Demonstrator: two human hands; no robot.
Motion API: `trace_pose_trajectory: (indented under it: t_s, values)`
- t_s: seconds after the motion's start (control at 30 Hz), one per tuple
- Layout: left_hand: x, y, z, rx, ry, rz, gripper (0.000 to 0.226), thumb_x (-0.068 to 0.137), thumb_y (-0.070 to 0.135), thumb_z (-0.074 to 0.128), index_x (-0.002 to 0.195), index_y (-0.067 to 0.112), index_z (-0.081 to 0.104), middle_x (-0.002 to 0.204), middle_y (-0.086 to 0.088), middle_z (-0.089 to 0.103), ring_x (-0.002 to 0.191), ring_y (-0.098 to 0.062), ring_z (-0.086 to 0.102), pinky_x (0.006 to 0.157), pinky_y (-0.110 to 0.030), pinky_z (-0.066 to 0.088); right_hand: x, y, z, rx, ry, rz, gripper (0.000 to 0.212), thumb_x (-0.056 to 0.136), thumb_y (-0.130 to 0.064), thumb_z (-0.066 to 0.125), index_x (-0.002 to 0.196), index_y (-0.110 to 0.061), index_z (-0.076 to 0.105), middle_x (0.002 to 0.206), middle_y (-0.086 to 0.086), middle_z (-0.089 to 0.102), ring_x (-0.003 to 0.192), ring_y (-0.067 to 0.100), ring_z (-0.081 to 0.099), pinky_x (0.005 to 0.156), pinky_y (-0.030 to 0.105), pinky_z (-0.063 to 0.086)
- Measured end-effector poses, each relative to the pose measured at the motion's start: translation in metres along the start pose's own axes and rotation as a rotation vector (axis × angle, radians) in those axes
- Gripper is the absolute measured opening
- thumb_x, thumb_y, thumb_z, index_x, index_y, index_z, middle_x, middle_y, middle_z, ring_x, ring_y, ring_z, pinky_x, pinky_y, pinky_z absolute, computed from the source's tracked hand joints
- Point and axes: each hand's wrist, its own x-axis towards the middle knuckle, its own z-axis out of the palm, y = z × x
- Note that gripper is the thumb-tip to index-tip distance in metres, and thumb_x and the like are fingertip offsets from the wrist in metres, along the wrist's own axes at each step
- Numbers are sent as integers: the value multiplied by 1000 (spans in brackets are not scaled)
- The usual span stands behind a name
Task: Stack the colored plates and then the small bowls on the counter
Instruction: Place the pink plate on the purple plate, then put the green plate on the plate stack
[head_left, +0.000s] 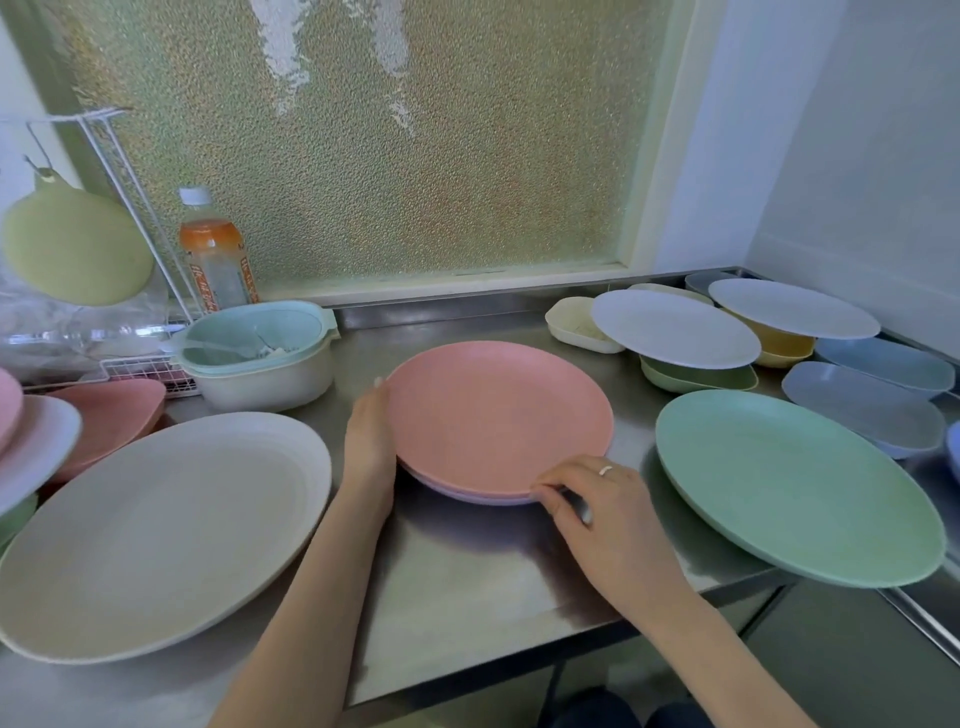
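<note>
A pink plate (496, 415) lies on top of a lilac plate (488, 500) in the middle of the steel counter (467, 577). My left hand (368, 436) touches the stack's left rim with fingers straight. My right hand (597, 506) grips the front right rim with curled fingers. A beige plate (156, 535) lies at the left, a green plate (795, 483) at the right, jutting over the counter's edge. Two white plates (675, 327) rest on small bowls at the back right. Blue bowls (862, 405) stand at the far right.
Nested mint and cream bowls (260, 353) stand at the back left beside an orange-labelled bottle (215, 260) and a wire rack (145, 364). Pink dishes (109, 421) sit at the far left. A frosted window (389, 156) rises behind the counter.
</note>
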Motion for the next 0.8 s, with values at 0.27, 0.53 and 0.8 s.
trace_pose_trajectory:
  t_s: [0.27, 0.53, 0.8]
  values:
    - [-4, -5, 4, 10, -11, 110, 32, 80, 4, 36, 90, 14, 64, 85, -1, 67, 80, -18, 58, 73, -31, 47, 1, 4, -3, -70, -49, 29, 11, 92, -31, 51, 87, -30, 61, 90, -18, 64, 93, 7, 55, 109, 33, 11]
    - [2, -7, 5, -9, -18, 92, 44, 82, 7, 35, 109, 21, 66, 107, -2, 70, 98, -19, 64, 88, -36, 51, 1, 15, -45, -262, 94, 315, 35, 89, -48, 46, 122, -37, 54, 127, -10, 59, 126, 11, 46, 114, 48, 1]
    - [-6, -4, 10, -5, -75, 119, 31, 81, 4, 39, 93, 13, 67, 86, 0, 68, 76, -14, 58, 70, -27, 47, -22, 36, -49, -545, -24, 505, 25, 94, -26, 49, 112, -23, 66, 92, 1, 73, 93, 20, 66, 115, 45, 9]
